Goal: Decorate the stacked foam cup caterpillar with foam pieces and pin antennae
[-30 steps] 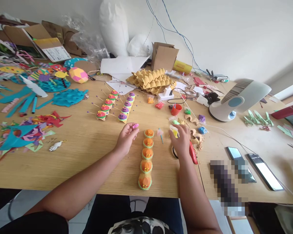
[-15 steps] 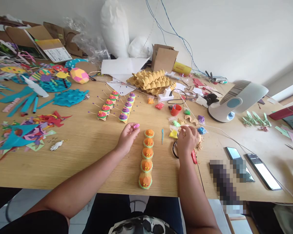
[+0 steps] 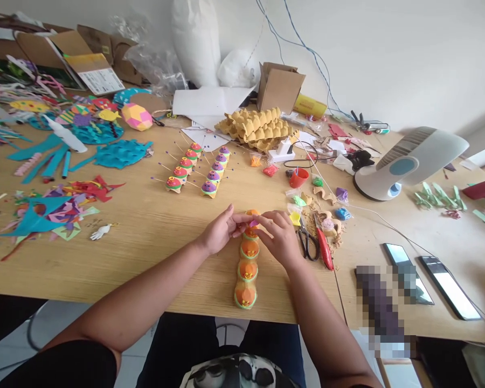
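A small piece of pink modelling clay (image 3: 254, 222) sits between the fingertips of my two hands. My left hand (image 3: 221, 233) pinches it from the left, and my right hand (image 3: 281, 237) meets it from the right with bent fingers. Just below them, an egg-carton strip (image 3: 248, 269) lies lengthwise toward me, its orange cups edged in light green with small yellow bits on the front. My hands partly cover its far cups. Beyond my left hand stand a red-and-green egg-carton strip (image 3: 180, 172) and a purple one (image 3: 213, 177), both with thin pins sticking out.
Scissors (image 3: 308, 242) and a red-handled cutter (image 3: 324, 245) lie right of my hand, near bags of coloured clay (image 3: 343, 214). Behind are stacked egg trays (image 3: 258, 126), a red cup (image 3: 299, 177) and a white fan (image 3: 412, 161). Paper scraps (image 3: 52, 213) cover the left; phones (image 3: 448, 285) lie right.
My right hand has moved left from the clay bags to meet my left hand, which has shifted right with the pink clay. Both are now over the orange strip's far end.
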`<action>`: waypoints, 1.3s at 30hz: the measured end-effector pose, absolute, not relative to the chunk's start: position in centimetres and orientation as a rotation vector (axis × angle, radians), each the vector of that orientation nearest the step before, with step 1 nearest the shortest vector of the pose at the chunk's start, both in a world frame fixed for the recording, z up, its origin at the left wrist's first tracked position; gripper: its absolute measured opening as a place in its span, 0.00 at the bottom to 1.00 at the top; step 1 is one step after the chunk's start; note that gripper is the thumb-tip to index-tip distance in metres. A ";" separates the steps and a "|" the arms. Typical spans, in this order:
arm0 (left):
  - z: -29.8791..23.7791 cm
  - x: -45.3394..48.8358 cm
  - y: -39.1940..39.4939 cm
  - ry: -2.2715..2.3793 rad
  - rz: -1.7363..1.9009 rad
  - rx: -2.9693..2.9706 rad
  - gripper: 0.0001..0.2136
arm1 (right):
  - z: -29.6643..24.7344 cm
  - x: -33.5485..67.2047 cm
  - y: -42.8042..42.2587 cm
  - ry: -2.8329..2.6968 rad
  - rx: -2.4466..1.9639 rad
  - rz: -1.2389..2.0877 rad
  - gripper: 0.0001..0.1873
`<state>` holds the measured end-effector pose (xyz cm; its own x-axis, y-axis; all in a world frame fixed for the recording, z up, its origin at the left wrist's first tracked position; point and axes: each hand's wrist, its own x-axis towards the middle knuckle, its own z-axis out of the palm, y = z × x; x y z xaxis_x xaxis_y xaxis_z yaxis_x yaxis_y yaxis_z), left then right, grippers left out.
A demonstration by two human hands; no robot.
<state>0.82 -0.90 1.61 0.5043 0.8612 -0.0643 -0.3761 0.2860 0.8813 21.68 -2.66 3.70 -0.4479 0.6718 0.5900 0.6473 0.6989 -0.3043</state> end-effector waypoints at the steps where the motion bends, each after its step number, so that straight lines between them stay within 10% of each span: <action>1: 1.7 0.8 -0.9 0.594 0.873 0.966 0.35 | 3.6 21.7 -2.6 -2.210 -0.987 0.063 0.20; 39: 3.7 0.7 -1.4 0.760 1.167 0.917 0.26 | 3.4 21.3 -2.6 -1.679 -1.183 0.412 0.10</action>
<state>0.66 -1.40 3.74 0.2355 0.9714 -0.0316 -0.4221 0.1315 0.8970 21.33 -2.59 3.36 -0.0215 0.8494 0.5273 0.5090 0.4633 -0.7255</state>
